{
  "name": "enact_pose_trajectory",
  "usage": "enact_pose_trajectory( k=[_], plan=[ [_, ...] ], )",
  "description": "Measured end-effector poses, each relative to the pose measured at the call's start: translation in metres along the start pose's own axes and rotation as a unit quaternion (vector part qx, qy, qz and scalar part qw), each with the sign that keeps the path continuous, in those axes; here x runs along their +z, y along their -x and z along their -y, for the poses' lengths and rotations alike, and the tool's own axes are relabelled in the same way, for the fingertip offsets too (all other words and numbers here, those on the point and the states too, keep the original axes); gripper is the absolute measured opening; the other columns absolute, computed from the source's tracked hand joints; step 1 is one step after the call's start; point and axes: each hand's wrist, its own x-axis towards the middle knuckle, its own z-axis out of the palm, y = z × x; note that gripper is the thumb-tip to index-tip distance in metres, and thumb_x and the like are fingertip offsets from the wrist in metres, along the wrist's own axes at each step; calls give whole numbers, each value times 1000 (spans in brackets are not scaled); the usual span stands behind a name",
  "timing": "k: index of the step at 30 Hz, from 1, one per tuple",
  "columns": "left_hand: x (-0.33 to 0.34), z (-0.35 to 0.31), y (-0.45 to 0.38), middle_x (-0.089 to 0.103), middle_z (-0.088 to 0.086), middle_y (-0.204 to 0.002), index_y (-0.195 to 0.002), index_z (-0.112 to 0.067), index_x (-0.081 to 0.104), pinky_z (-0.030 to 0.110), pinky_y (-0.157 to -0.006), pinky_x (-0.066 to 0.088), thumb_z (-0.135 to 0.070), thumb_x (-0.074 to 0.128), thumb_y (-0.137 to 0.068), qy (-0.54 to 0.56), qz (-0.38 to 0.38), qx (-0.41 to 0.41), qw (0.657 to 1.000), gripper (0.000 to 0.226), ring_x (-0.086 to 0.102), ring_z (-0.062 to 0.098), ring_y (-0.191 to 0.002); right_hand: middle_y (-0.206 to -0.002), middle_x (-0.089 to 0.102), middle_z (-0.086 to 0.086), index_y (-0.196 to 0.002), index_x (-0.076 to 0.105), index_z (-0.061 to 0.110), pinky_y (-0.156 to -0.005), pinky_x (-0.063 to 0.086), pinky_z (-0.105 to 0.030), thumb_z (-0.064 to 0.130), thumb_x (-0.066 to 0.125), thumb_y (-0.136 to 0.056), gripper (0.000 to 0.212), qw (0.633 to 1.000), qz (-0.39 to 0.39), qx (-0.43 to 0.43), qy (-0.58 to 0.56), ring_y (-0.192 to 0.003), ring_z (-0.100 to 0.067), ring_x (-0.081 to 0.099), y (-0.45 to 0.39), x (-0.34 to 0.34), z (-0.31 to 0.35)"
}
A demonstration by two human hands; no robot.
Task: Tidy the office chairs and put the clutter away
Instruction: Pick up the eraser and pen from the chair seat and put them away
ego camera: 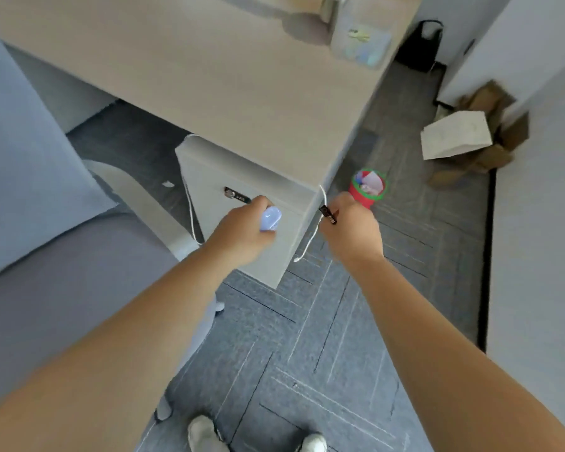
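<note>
My left hand (245,228) grips a small pale-blue object (270,218) in front of a grey drawer cabinet (242,197) under the desk (209,76). My right hand (349,223) holds a small black object (327,214) together with a white cable (310,238) that hangs down past the desk corner. Another length of white cable (190,207) runs down the cabinet's left side. A grey office chair (46,256) with a blue-grey backrest fills the left of the view.
A red bin with a green rim (367,189), full of rubbish, stands on the carpet beyond my right hand. A white paper bag (454,138) and brown cardboard (490,102) lie by the white wall. A black bin (421,44) stands at the far right. A pale pouch (361,44) lies on the desk.
</note>
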Motion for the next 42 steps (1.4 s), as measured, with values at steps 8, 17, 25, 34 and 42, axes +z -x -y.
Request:
enact_pose_trajectory(
  k=[8,17,25,34,42],
  plan=[
    [103,-149,-10,45,14,-87,-94,-9,31,29,-50,24,-15,48,-92,-7,62,82,995,18,42,28,-75,-111,63,-19,-111,53,2,-74,44,-37,10,47,-89,23,994,-51,91,-24,-101,-40,57,21,-101,-147],
    [135,-239,-66,41,8,-91,-96,-6,38,26,-67,27,-19,50,-93,-22,42,123,991,18,46,31,-87,-106,63,-17,-107,56,3,-77,50,-41,9,48,-90,20,988,-91,119,-45,-96,-35,59,-17,-163,-221],
    [105,-278,-201,42,6,-72,-68,-7,34,23,-61,19,-11,53,-89,-9,-19,114,993,28,44,34,-82,-110,63,-16,-108,56,3,-75,48,-35,10,49,-91,20,992,-98,66,-38,-97,-33,60,-166,-195,-211],
    [39,-306,-356,60,29,-105,-91,10,47,34,-73,38,-9,52,-88,8,-68,104,992,21,54,45,-101,-108,64,-15,-108,56,3,-73,47,-35,11,50,-92,19,995,-97,-8,-30,-96,-32,60,-346,-237,-165],
    [3,-324,-492,54,24,-103,-90,-7,43,33,-74,34,-16,50,-93,-7,-145,28,989,11,51,34,-99,-113,63,-14,-110,56,5,-73,43,-33,14,49,-93,21,996,-51,-74,-19,-101,-31,58,-504,-251,-147]
  ],
)
